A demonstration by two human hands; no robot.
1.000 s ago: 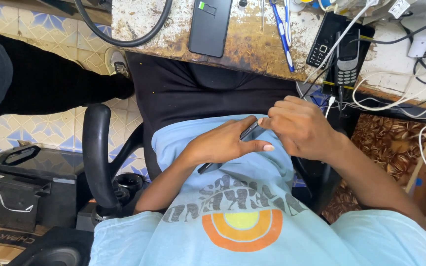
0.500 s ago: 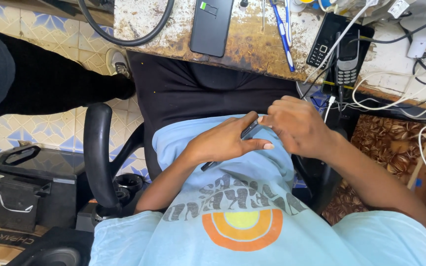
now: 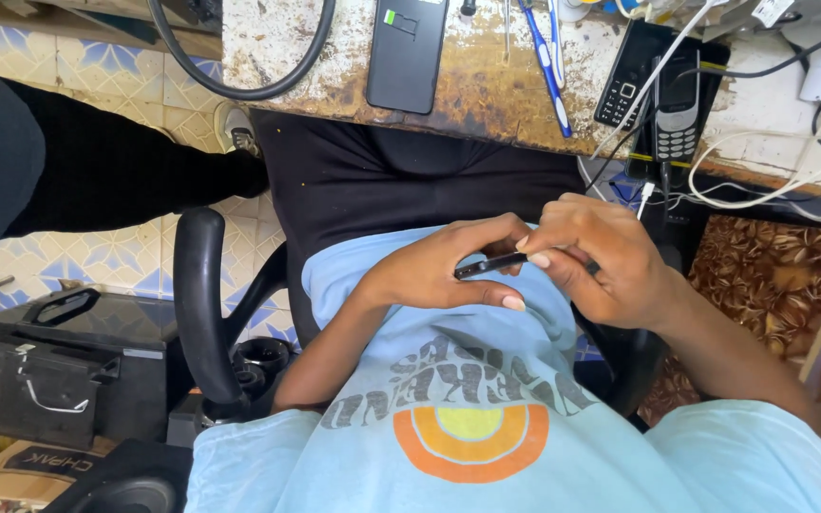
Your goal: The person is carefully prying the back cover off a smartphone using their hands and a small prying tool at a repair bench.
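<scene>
Both hands pinch a thin dark phone edge-on over the lap, left hand cradling, right hand fingertips gripping its end.

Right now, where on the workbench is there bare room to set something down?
The workbench is bare between the black hose and the black smartphone, and between that phone and the blue pens. Right of the pens it is crowded: keypad phones and white cables.
</scene>
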